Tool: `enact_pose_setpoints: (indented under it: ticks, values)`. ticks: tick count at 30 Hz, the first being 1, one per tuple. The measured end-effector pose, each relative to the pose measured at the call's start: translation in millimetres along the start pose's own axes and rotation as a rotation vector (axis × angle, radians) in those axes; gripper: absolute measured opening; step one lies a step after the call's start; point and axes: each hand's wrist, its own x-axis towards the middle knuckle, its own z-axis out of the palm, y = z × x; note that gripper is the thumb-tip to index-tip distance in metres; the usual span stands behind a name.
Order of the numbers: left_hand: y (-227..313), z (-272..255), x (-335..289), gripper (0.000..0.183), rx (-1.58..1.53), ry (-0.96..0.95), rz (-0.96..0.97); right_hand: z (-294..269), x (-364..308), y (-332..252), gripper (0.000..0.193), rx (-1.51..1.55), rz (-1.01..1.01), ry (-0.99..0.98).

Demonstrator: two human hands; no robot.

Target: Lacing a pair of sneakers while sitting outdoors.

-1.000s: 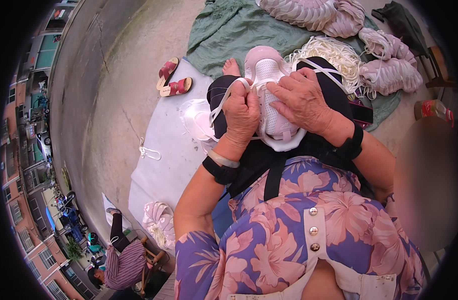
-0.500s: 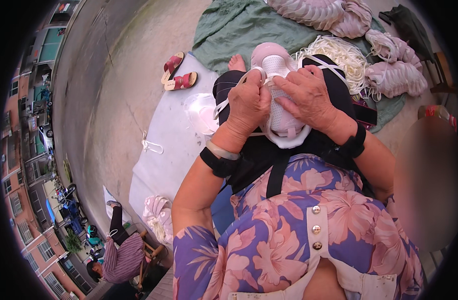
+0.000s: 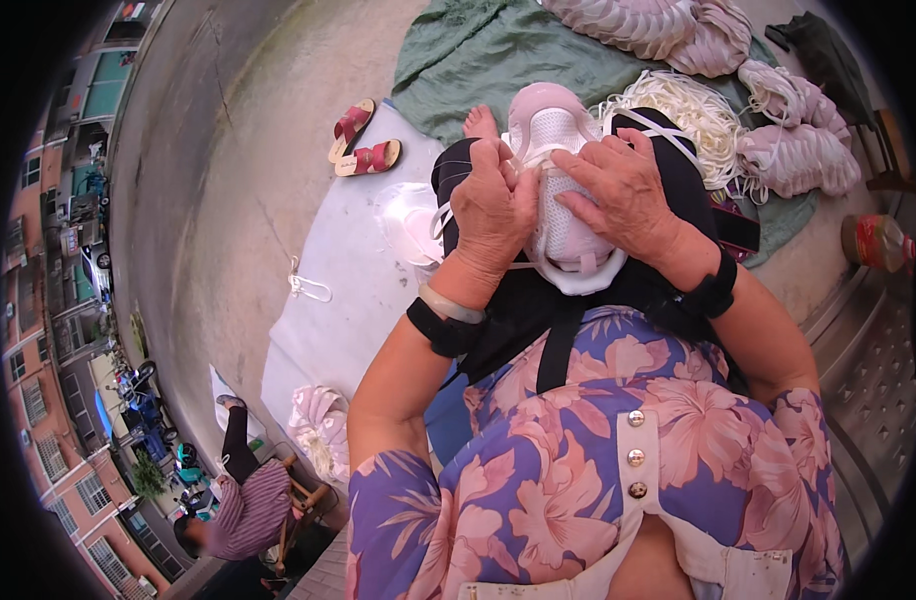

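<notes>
Both forearms angle inward from the sides of the flowered shirt [image 3: 568, 480], elbows bent, and the hands meet over the lap. The left hand [image 3: 495, 205] is bent at the wrist, back turned up, fingers curled under; its thumb and forefinger come together, pinching a white lace [image 3: 668, 138] at the middle of a shoe. The right hand [image 3: 618, 190] arches in from the other side with its fingers bent, the forefinger's tip down on the lacing and the thumb lying apart from it, lower along the shoe. Whether its curled fingers also grip lace, I cannot tell.

Small dark print marks the insole of the nearer red sandal [image 3: 368, 160], too small to read. A bottle [image 3: 878, 243] at the far right wears a red label.

The pink and white shoe [image 3: 556, 222] rests on the dark trousers [image 3: 668, 175], directly between the two hands and touching both. Its rounded pink toe points away from the body, beyond the fingertips; its opening faces the belly, below the hands. Lace trails out on either side, over each knee. A heap of loose laces [image 3: 678, 105] lies just past the right knee, on a green cloth [image 3: 508, 60].
</notes>
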Motion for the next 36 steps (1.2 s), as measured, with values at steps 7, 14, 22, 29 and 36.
enact_pose_setpoints:
  ticks: [7, 14, 22, 29, 36]
  values:
    - [13.9, -16.4, -14.0, 0.046, 0.168, -0.114, 0.456, -4.1, 2.5, -6.0, 0.012, -0.010, -0.050, 0.047]
    - [9.5, -12.5, -19.9, 0.037, 0.201, -0.157, 0.245, 16.3, 6.5, -18.8, 0.008, 0.042, 0.066, 0.014]
    - [-9.5, -5.2, -16.4, 0.027, -0.057, -0.057, 0.241, 30.6, 7.9, -12.9, 0.015, 0.018, 0.009, 0.086]
    - [-20.6, -3.0, 6.9, 0.028, -0.136, -0.196, 0.121, 40.9, 19.6, 8.6, 0.014, 0.064, -0.011, 0.068]
    - [-19.3, -2.6, 21.2, 0.028, -0.122, -0.312, -0.006, 47.4, 24.3, 20.1, 0.010, 0.057, 0.011, 0.031]
